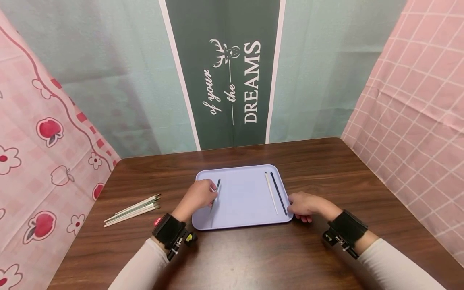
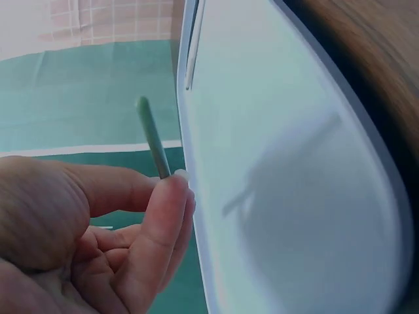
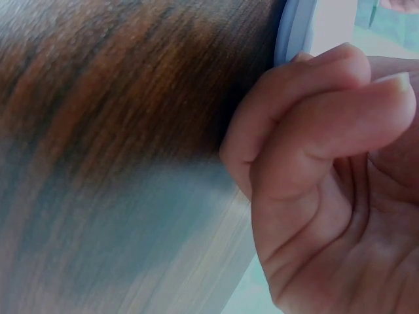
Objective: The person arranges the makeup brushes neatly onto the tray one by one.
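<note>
Over the left part of a lavender tray point(image 1: 241, 197), my left hand point(image 1: 201, 194) pinches a slim green paintbrush point(image 2: 154, 140) between thumb and fingers. The brush's dark tip points toward the tray's far side, and its shadow falls on the tray floor. My right hand point(image 1: 304, 204) holds the tray's right rim near the front corner, fingers curled; the fingertips at the rim are partly hidden. Inside the tray at the right, a white paintbrush point(image 1: 271, 193) and a black paintbrush point(image 1: 278, 194) lie side by side, running roughly front to back.
Left of the tray, several pale and green paintbrushes point(image 1: 134, 210) lie in a loose bundle on the dark wooden table point(image 1: 246, 253). A green curtain with lettering point(image 1: 232, 80) hangs behind the table. Pink cloths point(image 1: 417, 100) hang at both sides.
</note>
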{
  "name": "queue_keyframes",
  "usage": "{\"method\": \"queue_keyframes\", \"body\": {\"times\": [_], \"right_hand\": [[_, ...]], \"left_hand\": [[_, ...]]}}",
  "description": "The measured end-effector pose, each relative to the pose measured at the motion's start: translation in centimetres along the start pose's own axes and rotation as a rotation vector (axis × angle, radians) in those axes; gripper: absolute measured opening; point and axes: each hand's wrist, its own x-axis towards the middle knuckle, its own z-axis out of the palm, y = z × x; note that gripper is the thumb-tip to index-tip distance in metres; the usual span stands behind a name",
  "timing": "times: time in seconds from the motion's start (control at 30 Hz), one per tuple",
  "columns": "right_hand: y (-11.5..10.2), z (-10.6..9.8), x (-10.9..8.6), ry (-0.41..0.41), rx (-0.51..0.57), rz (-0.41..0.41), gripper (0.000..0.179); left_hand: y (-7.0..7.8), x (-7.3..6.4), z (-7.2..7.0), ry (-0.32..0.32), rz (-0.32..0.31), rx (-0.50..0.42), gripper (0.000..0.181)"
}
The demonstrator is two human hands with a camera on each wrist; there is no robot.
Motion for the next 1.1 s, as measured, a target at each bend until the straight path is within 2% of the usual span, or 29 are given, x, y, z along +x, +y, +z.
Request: {"method": "queue_keyframes", "body": {"times": [0.13,0.3,0.6,0.87,1.1], "right_hand": [[-0.1,0.0,0.0,0.002,-0.001,-0.001,0.009],[0.0,0.0,0.0,0.004,0.0,-0.002,0.009],[0.0,-0.1,0.1,0.001,0.011,0.0,0.01],[-0.2,0.0,0.1,0.002,0.0,-0.006,0.01],[-0.3,0.0,0.0,-0.006,0.009,0.003,0.009]], "left_hand": [[0.7,0.7,0.4,0.002,0.011,0.022,0.013],[2.2,1.6,1.0,-0.01,-0.001,0.009,0.015],[4.5,2.8,2.0,-0.011,0.017,0.006,0.014],[5.6,3.9,3.1,0.004,0.022,0.02,0.008],[6.4,5.1,4.4,-0.009,-0.021,-0.017,0.029]]}}
